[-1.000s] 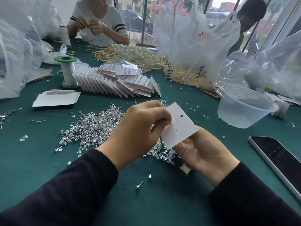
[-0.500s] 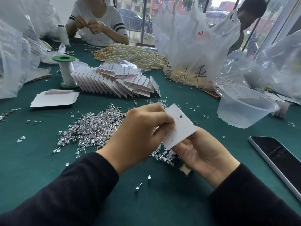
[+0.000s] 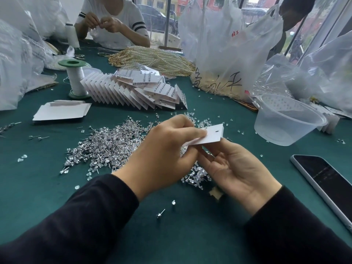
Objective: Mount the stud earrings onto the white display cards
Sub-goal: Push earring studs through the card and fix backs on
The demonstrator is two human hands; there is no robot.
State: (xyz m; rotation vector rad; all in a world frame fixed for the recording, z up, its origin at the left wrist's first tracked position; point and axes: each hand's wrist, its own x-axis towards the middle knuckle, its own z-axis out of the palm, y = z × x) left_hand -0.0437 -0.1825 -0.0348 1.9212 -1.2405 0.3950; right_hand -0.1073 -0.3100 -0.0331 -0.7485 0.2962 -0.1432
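Observation:
A white display card (image 3: 208, 135) with a small hang hole is held nearly flat above the table. My left hand (image 3: 163, 155) pinches its left edge with thumb and fingers. My right hand (image 3: 236, 166) is palm up beneath it, fingertips under the card's lower side. A wide pile of silver stud earrings (image 3: 108, 147) lies on the green table behind my left hand. One loose stud (image 3: 160, 213) lies near my wrists. Finished cards (image 3: 141, 90) with studs stand fanned in a row further back. Whether a stud is between my fingers is hidden.
A clear plastic bowl (image 3: 285, 119) stands to the right, a phone (image 3: 327, 181) by the right edge. A flat stack of blank cards (image 3: 61, 111) and a green-capped thread spool (image 3: 75, 79) are at the left. Plastic bags, pearl strands (image 3: 152, 60) and two other persons are at the back.
The card has tilted from facing me to lying nearly flat. My left thumb now presses on its left edge and my right fingers have spread beneath it.

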